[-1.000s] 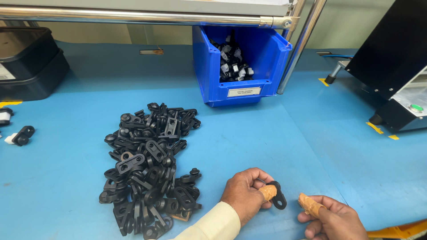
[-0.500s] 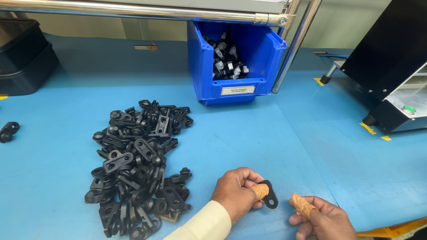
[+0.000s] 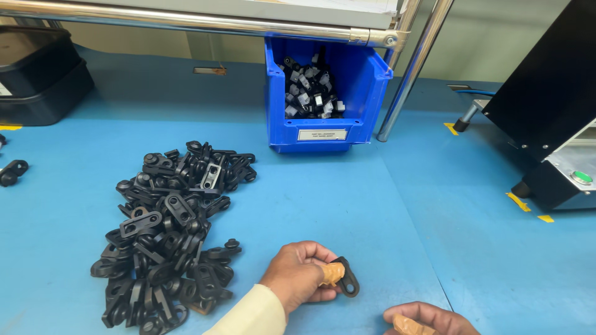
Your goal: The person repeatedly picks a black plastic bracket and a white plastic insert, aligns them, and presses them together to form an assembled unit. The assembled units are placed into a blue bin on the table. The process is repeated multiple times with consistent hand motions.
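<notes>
Head view shows your left hand [image 3: 300, 274] gripping a black bracket [image 3: 348, 277] at six o'clock, just right of the black parts pile [image 3: 167, 229]; your right hand [image 3: 428, 320] is mostly cropped, grasp unclear. You seem mid-inspection. At twelve o'clock the blue bin [image 3: 326, 93] carries a white rectangular label [image 3: 321, 134].

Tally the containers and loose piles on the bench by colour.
Blue bin: 1
Black tray: 1
Pile of black brackets: 1
Black bracket in left hand: 1
Total: 4
</notes>
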